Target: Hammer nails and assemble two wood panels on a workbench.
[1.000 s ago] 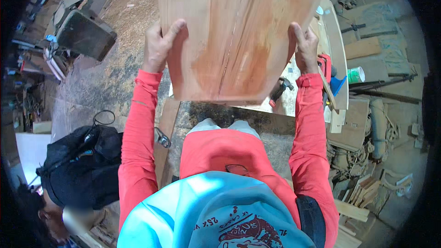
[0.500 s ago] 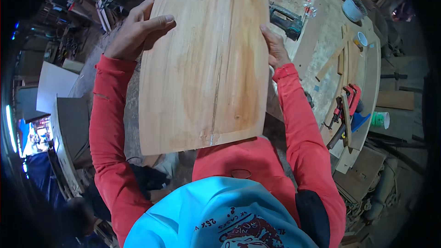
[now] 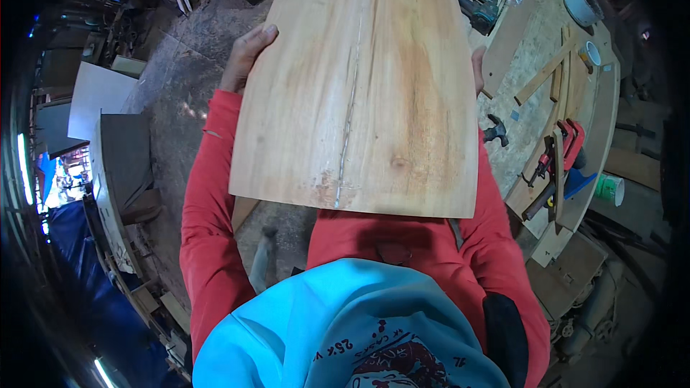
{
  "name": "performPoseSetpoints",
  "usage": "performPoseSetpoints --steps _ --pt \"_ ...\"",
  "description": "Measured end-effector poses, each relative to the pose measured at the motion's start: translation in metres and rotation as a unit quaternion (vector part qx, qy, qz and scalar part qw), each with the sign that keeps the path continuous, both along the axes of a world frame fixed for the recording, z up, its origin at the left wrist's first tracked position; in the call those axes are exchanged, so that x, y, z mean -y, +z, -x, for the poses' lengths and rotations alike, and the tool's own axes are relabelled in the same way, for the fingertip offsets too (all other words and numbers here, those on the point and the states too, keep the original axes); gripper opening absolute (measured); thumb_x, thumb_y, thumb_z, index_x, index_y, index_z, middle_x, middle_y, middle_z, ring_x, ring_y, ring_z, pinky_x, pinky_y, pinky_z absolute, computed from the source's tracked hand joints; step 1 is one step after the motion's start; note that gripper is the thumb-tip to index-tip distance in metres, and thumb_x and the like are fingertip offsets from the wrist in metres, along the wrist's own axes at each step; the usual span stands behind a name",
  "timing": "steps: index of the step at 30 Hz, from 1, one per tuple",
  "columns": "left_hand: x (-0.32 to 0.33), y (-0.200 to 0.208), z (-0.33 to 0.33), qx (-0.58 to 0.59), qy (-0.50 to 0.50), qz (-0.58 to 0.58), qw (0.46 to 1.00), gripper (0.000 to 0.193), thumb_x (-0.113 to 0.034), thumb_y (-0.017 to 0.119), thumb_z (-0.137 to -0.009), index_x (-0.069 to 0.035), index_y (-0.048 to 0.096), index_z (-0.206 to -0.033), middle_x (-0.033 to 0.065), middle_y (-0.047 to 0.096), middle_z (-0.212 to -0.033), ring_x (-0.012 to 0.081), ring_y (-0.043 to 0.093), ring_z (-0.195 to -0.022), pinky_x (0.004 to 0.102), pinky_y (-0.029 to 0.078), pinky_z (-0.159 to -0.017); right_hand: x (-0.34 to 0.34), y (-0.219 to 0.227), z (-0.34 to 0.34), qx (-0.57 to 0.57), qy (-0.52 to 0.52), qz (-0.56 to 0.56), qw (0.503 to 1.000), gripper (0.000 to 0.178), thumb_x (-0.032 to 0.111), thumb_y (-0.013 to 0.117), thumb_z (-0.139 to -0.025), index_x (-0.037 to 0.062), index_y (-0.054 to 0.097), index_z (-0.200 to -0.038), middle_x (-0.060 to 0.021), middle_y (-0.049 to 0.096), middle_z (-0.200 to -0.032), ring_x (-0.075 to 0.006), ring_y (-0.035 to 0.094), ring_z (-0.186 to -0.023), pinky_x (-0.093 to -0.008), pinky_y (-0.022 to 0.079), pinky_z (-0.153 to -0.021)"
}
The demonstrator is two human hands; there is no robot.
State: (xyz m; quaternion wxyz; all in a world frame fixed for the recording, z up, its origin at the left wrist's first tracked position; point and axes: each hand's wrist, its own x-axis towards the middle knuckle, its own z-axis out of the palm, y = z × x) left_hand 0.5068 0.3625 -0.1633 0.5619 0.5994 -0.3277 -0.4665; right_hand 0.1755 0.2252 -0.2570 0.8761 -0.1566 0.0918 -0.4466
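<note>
A broad, pale wooden board (image 3: 302, 100) with a lengthwise seam fills the middle of the view, held in front of my red-clothed body. On its left edge, my left hand (image 3: 248, 56) grips with the thumb at the rim and the fingers behind. Along the opposite edge my right hand (image 3: 478, 68) is mostly hidden by the board; a little of the thumb side shows. The dark seam has rough, whitish patches near the board's lower end. The board's top runs out of view.
To the right, a worktable (image 3: 528, 50) bears a hammer (image 3: 496, 131), a dark green power tool (image 3: 476, 6), wooden strips (image 3: 543, 75), a red clamp (image 3: 573, 145), a small cup (image 3: 591, 54) and a grey bucket (image 3: 582, 6). Pale panels (image 3: 100, 100) stand at left.
The board has shifted right in the view and looks larger, its lower edge a bit higher. My left thumb has slid from its face to the edge. The hammer has come into sight.
</note>
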Motion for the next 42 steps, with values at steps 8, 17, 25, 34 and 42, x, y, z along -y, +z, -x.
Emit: performPoseSetpoints --steps 8,17,25,34,42 --pt "0.011 -0.035 0.039 -0.166 0.009 0.090 0.982 0.051 -0.027 0.063 -0.097 0.003 0.052 -0.137 0.0114 0.066 -0.122 0.0172 0.067 -0.105 0.0321 0.055 -0.089 -0.116 0.008 0.086 -0.124 0.000 0.013 0.992 0.053 0.030 0.059 -0.099 -0.0013 0.049 -0.140 -0.0163 0.064 -0.128 -0.0242 0.067 -0.107 -0.0359 0.056 -0.093" --pt "0.022 -0.069 0.048 -0.206 0.061 0.134 0.967 0.049 -0.022 0.062 -0.098 0.007 0.051 -0.136 0.0150 0.066 -0.120 0.0189 0.069 -0.100 0.0316 0.057 -0.084 -0.046 -0.007 0.045 -0.244 -0.003 0.042 0.969 0.054 0.031 0.059 -0.099 -0.0015 0.049 -0.140 -0.0169 0.064 -0.128 -0.0249 0.067 -0.107 -0.0367 0.055 -0.093" --pt "0.034 -0.004 0.011 -0.041 0.054 0.078 0.995 0.042 -0.025 0.062 -0.097 0.005 0.059 -0.126 0.0107 0.068 -0.113 0.0163 0.069 -0.097 0.0307 0.056 -0.084 0.053 -0.012 0.056 -0.301 0.016 0.092 0.949 0.054 0.032 0.059 -0.098 -0.0017 0.048 -0.140 -0.0174 0.064 -0.128 -0.0254 0.067 -0.107 -0.0374 0.055 -0.094" --pt "0.160 0.127 -0.041 0.217 -0.120 0.014 0.969 0.018 -0.018 0.061 -0.084 -0.002 0.069 -0.084 0.0046 0.065 -0.079 0.0139 0.060 -0.079 0.0292 0.049 -0.074 -0.004 -0.025 -0.005 -0.064 0.244 -0.031 0.967 0.054 0.040 0.053 -0.102 -0.0015 0.051 -0.136 -0.0174 0.066 -0.121 -0.0251 0.068 -0.101 -0.0380 0.056 -0.088" --pt "0.206 0.124 0.033 0.355 -0.004 -0.080 0.931 0.022 -0.008 0.053 -0.073 0.008 0.063 -0.085 0.0206 0.065 -0.077 0.0352 0.070 -0.067 0.0487 0.059 -0.056 0.026 -0.039 -0.032 -0.385 0.163 0.163 0.894 0.046 0.036 0.051 -0.102 0.0022 0.053 -0.133 -0.0137 0.064 -0.120 -0.0220 0.065 -0.101 -0.0406 0.056 -0.083"
